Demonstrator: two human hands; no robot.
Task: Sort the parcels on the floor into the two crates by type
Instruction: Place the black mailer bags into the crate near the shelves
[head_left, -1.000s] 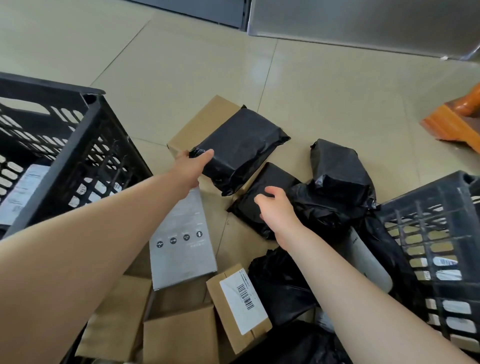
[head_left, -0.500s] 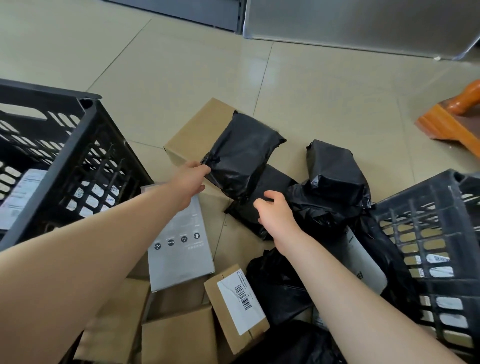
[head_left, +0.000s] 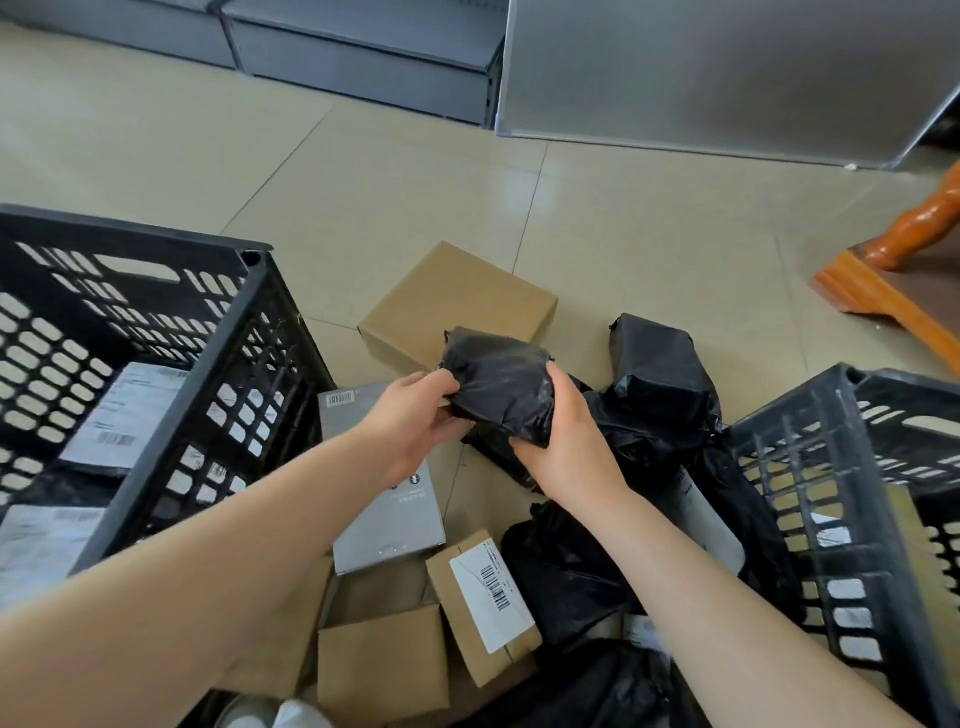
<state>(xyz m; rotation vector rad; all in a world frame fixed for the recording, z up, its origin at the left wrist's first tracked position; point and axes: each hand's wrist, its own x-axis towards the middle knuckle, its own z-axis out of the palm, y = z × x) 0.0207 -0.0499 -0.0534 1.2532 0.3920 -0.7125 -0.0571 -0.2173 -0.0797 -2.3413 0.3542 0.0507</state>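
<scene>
The left crate (head_left: 156, 364), at the left of the frame, held soft black labelled parcels. At centre frame, my left hand (head_left: 415, 421) and right hand (head_left: 566, 447) were both clamped on a black bag parcel (head_left: 498, 389), lifted clear of the pile on the floor (head_left: 415, 182). The step in hand was a pick-up. The right crate (head_left: 857, 493), at the right edge, appeared to hold a box, so the next move probably called for carrying this parcel leftward.
</scene>
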